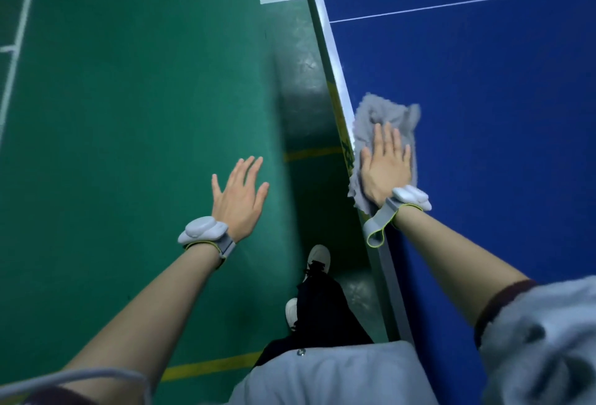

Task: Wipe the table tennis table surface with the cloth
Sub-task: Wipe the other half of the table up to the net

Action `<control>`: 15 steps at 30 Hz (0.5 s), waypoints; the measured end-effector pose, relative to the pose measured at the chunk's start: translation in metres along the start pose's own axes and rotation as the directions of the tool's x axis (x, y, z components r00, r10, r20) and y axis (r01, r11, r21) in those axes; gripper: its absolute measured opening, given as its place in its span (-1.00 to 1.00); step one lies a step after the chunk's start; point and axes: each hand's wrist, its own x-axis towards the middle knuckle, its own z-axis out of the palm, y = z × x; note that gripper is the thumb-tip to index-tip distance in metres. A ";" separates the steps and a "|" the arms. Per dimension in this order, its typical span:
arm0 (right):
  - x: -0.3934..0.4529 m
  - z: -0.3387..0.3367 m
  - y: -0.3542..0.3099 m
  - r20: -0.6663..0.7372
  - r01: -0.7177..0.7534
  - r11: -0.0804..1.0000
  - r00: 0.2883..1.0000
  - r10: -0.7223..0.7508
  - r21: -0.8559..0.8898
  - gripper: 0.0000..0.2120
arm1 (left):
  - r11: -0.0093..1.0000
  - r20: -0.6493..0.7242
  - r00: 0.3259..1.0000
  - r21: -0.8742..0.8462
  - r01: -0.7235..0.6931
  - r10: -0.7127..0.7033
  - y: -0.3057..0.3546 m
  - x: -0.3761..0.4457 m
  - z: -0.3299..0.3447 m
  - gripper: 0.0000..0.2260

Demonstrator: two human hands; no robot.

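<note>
The blue table tennis table (483,114) fills the right side, its white-edged rim running diagonally from top centre down to the lower middle. A grey fluffy cloth (383,114) lies on the table right at that rim, a corner hanging over the edge. My right hand (385,165) presses flat on the cloth with straight fingers. My left hand (240,195) hovers over the green floor to the left of the table, fingers spread, holding nothing. Both wrists carry grey-white bands.
A thin white centre line (467,1) crosses the table top far ahead. Green sports floor (129,114) with white and yellow lines lies to the left. My feet in white shoes (317,259) stand close beside the table edge.
</note>
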 end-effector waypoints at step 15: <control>0.005 -0.017 0.073 0.214 0.526 0.850 0.834 -0.509 -0.027 -0.45 | 0.938 0.043 0.938 0.026 -0.345 0.343 0.102 0.114 -0.020 -0.55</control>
